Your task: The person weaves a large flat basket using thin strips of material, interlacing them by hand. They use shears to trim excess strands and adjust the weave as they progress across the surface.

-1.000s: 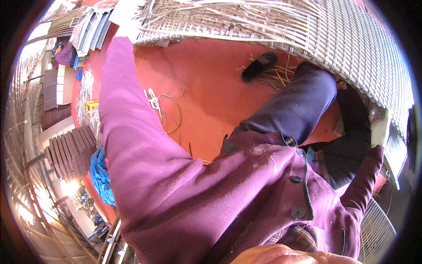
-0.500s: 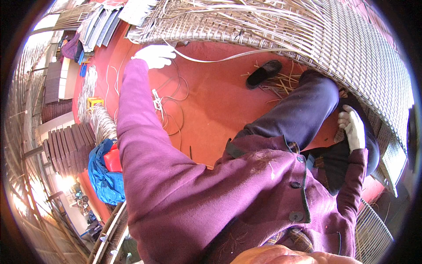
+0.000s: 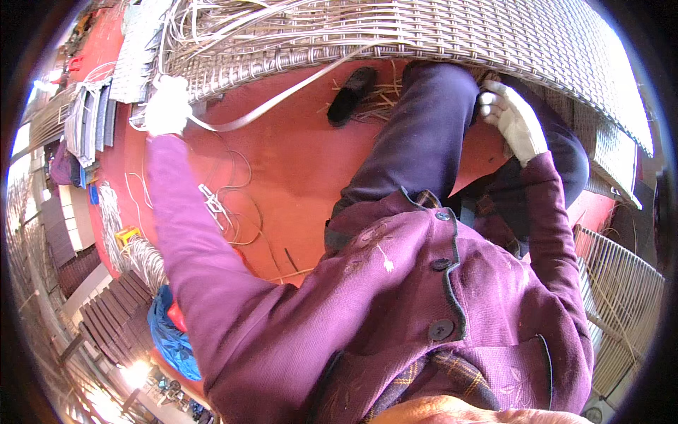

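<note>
A large wicker panel (image 3: 452,32) of pale grey-brown woven strips spans the top of the view, with loose strips (image 3: 233,32) over its left part. My left hand (image 3: 168,106), in a white glove and slightly blurred, is at the panel's left end. It looks closed on a long flat weaving strip (image 3: 272,104), which sags in a curve back to the panel. My right hand (image 3: 517,126), also gloved in white, hangs over my legs just below the panel's edge. Its fingers are loosely bent and apart, with nothing visible in them.
A black slipper (image 3: 351,97) and scattered strip ends lie on the red floor (image 3: 296,162). Tangled cord (image 3: 215,205) is on the floor at left, near a yellow stool (image 3: 127,234) and a blue plastic sheet (image 3: 169,339). A slatted rack (image 3: 618,304) stands at right.
My left hand has moved left and its fingers have drawn together. The strip's curve has shifted left with it. My right hand appears higher and further left as the whole view has turned.
</note>
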`<state>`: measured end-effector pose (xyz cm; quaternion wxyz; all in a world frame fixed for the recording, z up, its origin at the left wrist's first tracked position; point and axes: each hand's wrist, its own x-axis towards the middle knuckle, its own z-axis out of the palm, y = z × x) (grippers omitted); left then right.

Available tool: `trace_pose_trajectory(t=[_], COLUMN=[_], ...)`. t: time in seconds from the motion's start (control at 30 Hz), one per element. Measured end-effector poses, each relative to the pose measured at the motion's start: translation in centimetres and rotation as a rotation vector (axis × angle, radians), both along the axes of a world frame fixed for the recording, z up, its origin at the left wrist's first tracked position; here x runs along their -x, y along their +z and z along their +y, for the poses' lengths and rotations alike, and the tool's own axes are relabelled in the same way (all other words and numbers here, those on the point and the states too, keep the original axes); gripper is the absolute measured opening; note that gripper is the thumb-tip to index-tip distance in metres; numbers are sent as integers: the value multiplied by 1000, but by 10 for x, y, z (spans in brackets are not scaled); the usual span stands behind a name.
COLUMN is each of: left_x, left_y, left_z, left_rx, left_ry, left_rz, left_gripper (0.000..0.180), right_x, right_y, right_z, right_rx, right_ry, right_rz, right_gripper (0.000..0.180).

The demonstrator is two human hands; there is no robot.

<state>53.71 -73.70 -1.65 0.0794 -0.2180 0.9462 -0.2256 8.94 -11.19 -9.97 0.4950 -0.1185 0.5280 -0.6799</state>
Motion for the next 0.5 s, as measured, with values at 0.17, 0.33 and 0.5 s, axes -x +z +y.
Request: trace_pose_trajectory(t=[0.17,0.33,0.5], left_x=[74,140,141], left_y=[90,50,39], left_z=[-80,-55,25], left_rx=[513,152,266], left_ry=[-101,172,269], left_rz=[-150,170,136], left_gripper=[34,38,22], right_x=[-15,-15,-5], right_y=[10,20,17], right_z=[-23,-38,-54], right_rx=[1,107,59], right_ry=[-70,-69,-135], right_rz=[93,64,20], right_gripper=[40,27,27])
